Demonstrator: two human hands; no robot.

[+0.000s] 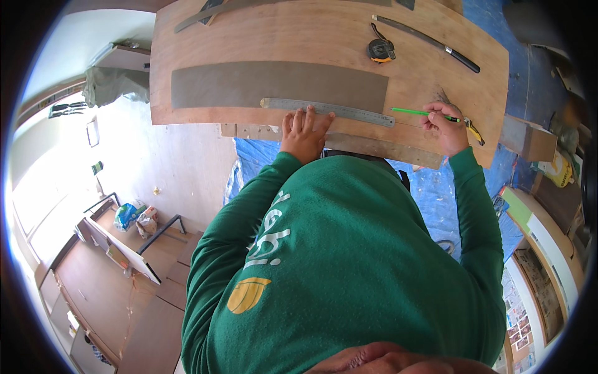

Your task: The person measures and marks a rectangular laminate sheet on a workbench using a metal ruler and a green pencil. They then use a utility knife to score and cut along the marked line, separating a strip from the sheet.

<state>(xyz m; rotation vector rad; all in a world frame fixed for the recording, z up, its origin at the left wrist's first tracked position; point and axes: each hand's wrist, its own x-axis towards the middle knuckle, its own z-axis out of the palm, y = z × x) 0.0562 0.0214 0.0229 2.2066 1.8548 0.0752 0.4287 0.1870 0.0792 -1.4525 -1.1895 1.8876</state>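
A long grey-brown strip [230, 81] lies on the plywood board [293, 37], with a steel ruler [366, 116] along its lower edge. My left hand [304, 136] rests on the board with fingers outstretched, their tips touching the ruler's lower side. My right hand [446, 129] grips a green pencil [405, 110], whose far end is just right of the ruler. A yellow utility knife [475, 133] lies beside that hand. Higher up are a black-and-yellow tape measure [381, 50] and a long blade with a black handle [464, 59].
More strips [218, 12] lie at the board's back. A wooden ledge [367, 146] runs along its front, above blue sheeting [430, 199]. A cardboard box [529, 143] stands at right. Furniture panels [149, 299] and bags [131, 215] are at lower left; grey cloth [109, 84] hangs beside the board.
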